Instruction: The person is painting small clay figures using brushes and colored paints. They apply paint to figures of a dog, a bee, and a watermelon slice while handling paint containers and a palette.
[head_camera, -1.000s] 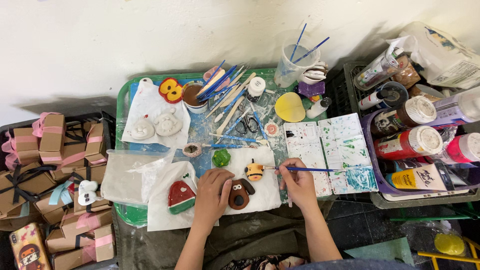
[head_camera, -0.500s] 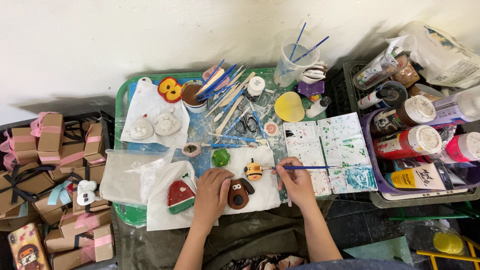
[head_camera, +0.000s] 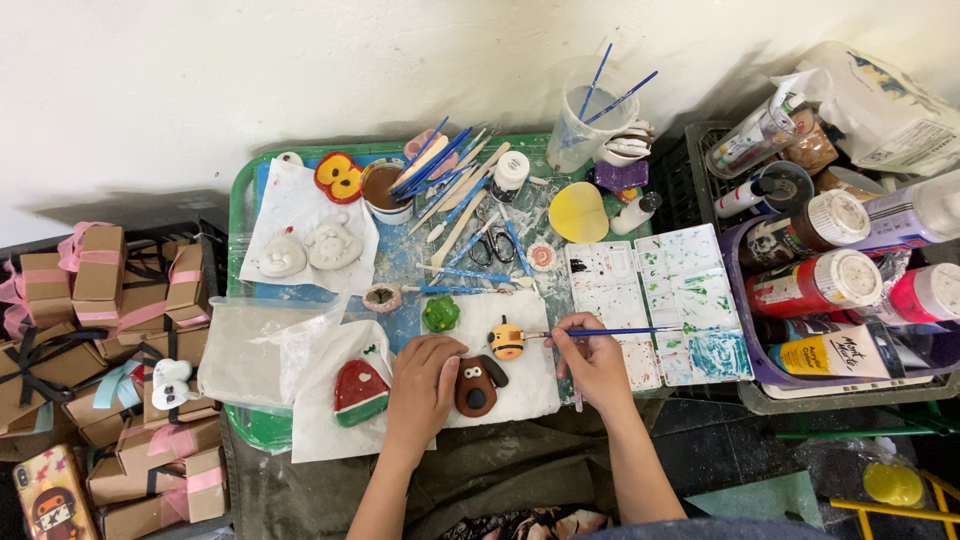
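- Green tray (head_camera: 236, 215): landmark; flat work surface against a white wall, covered with paper sheets and painting gear.
- Right hand (head_camera: 592, 362): at the tray's near right corner, fingers pinched narrowly around a thin blue paintbrush (head_camera: 610, 331) held level, its tip pointing left.
- Yellow-and-orange clay figure (head_camera: 508, 340): near the tray's front edge, right of centre, on a white sheet; the brush tip meets its right side.
- Left hand (head_camera: 424, 385): at the tray's front edge, centre, lying palm down with fingers loosely curled; holds nothing; its fingertips rest just beside the brown dog.
- Brown dog figure (head_camera: 477, 385): on the same white sheet, at the tray's front edge, below the yellow figure, between the two hands.
- Green clay piece (head_camera: 440, 314): mid-tray, left of the yellow figure.
- Red watermelon-slice figure (head_camera: 360, 391): front left of the tray, on a separate sheet.
- Two unpainted white figures (head_camera: 308, 250): left rear part of the tray, on paper.
- Bundle of brushes and tools (head_camera: 460, 190): rear centre of the tray.
- White paint palette (head_camera: 660, 300): overlapping the tray's right edge, smeared with green.
- Paint bottles (head_camera: 830, 270): in bins well right of the tray.
- Ribboned cardboard boxes (head_camera: 100, 330): stacked left of the tray.
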